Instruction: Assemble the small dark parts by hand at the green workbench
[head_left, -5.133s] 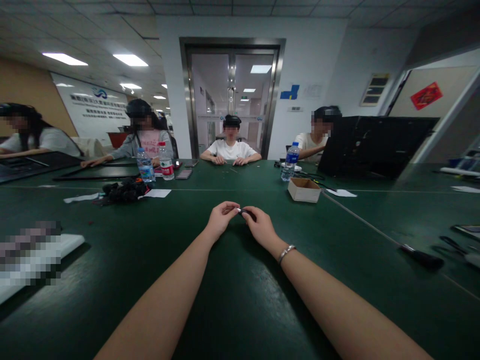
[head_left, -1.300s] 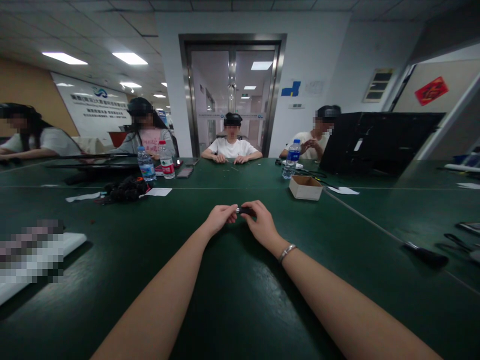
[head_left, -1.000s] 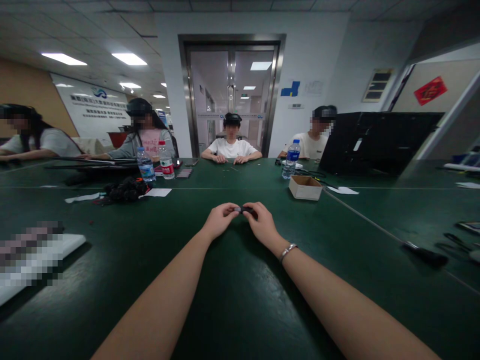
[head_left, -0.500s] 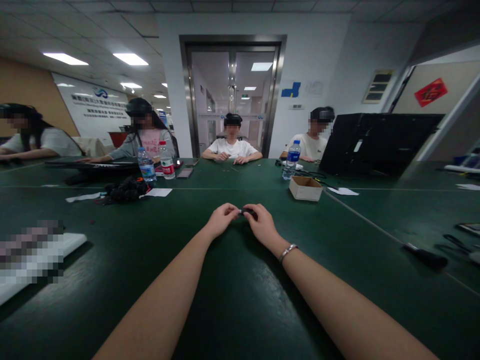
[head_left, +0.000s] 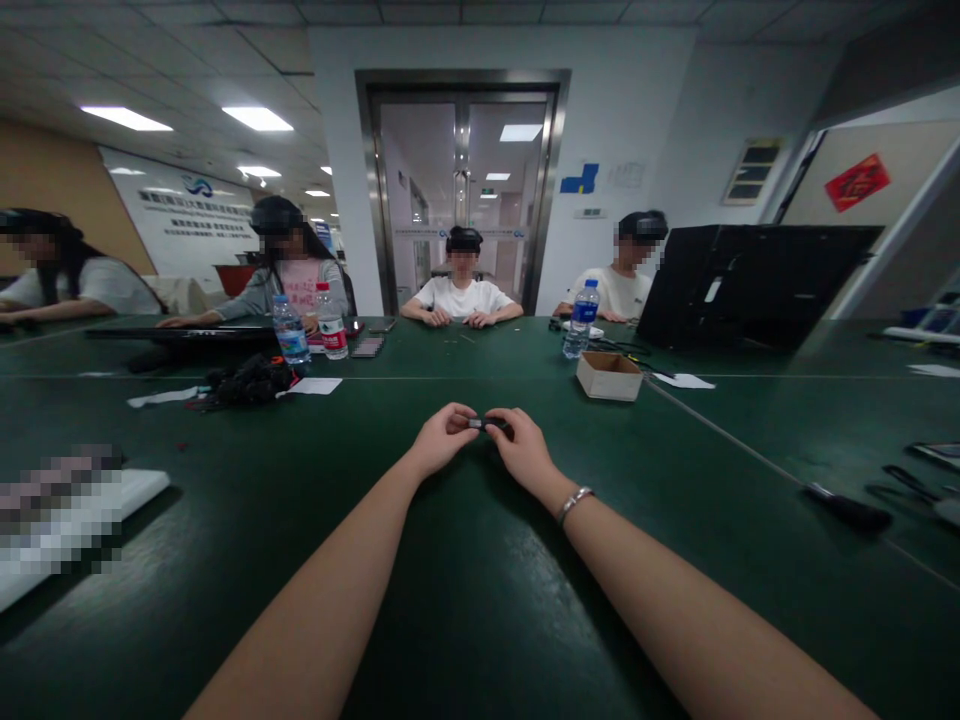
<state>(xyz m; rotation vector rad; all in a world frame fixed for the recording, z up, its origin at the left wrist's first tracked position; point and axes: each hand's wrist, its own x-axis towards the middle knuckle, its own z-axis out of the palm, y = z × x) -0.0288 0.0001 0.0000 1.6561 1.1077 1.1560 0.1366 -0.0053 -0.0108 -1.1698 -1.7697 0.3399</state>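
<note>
- A green table (head_left: 300,480) filled the foreground, crossed by thin pale seams.
- Behind it, a metal-framed glass double door (head_left: 463,180) stood in a pale wall (head_left: 637,120).
- A red poster (head_left: 857,183) hung at the right.
- Bright panel lights (head_left: 257,119) were set in the tiled ceiling (head_left: 187,45).

Tabletop (head_left: 465,600): dark green, smooth, semi-gloss, with blurred pale glare. Small two-tone piece (head_left: 478,424): bright metallic-looking end, dark smooth body, perhaps plastic; too small to be sure. Bracelet (head_left: 575,504): polished silvery metal. Red-capped bottle (head_left: 331,325) and blue-capped bottle (head_left: 582,322): clear, glossy plastic. Open box (head_left: 606,384): pale, matt, looks like cardboard. White sheet (head_left: 315,386): matt paper. Large black panel (head_left: 757,290): mostly dull, plastic-looking. Door frame (head_left: 556,170): satin-bright metal around clear glass. White shirt (head_left: 463,297): soft, matt cloth.
</note>
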